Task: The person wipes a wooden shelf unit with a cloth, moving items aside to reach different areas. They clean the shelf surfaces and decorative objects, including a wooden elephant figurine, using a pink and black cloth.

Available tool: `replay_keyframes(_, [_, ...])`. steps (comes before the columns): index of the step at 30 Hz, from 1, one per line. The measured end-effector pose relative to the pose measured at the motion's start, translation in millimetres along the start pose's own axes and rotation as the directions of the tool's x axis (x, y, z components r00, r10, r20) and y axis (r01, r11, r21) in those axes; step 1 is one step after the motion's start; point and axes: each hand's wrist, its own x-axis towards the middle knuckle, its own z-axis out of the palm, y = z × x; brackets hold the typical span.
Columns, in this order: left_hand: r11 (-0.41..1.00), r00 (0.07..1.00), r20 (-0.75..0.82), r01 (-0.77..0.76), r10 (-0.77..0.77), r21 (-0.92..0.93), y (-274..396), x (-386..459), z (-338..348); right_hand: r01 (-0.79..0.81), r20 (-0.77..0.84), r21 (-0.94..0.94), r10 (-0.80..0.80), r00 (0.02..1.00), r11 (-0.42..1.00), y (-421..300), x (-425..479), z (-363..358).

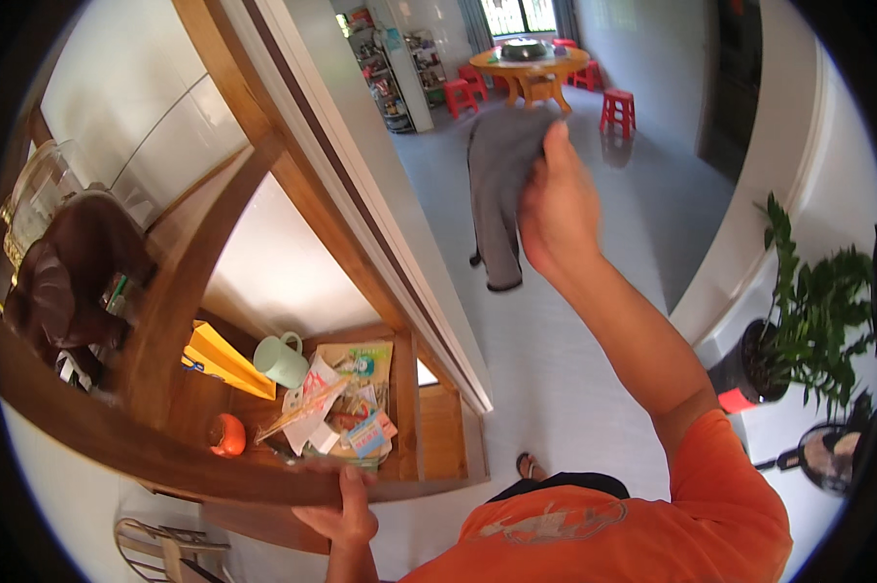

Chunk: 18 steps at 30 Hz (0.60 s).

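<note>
A grey cloth (498, 191) with dark edging hangs from my right hand (563, 200), raised in front of me and slightly blurred. Its folds droop to the left of my fingers. Lower down, my left hand (347, 510) grips the curved front edge of a wooden shelf unit (263, 477), its thumb up against the board. Behind that edge, on the shelf below, are a pale green mug (281, 360), a yellow box (227, 361) and an orange-red round object (227, 435). Several papers and packets (369, 430) lie heaped beside the mug.
A dark brown elephant figure (81, 270) stands on the upper left shelf. To the right are a potted plant (762, 364) and a pedestal-like round appliance (828, 455). Red stools (617, 113) surround a round wooden table (533, 67) at the back. A chair (168, 550) sits lower left.
</note>
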Motion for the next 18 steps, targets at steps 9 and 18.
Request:
replay_keyframes(9, [0.998, 0.994, 0.086, 0.067, -0.069, 0.016, -17.5, -23.3, -29.8, 0.874, 0.783, -0.424, -0.389, 0.486, 0.237, 162.6, 102.1, 30.6])
replay_keyframes(18, [0.972, 0.959, -0.280, 0.090, -0.026, 0.216, -22.5, -41.4, -13.0, 0.879, 0.819, -0.318, -0.364, 0.443, 0.354, 227.7, 137.0, -23.1])
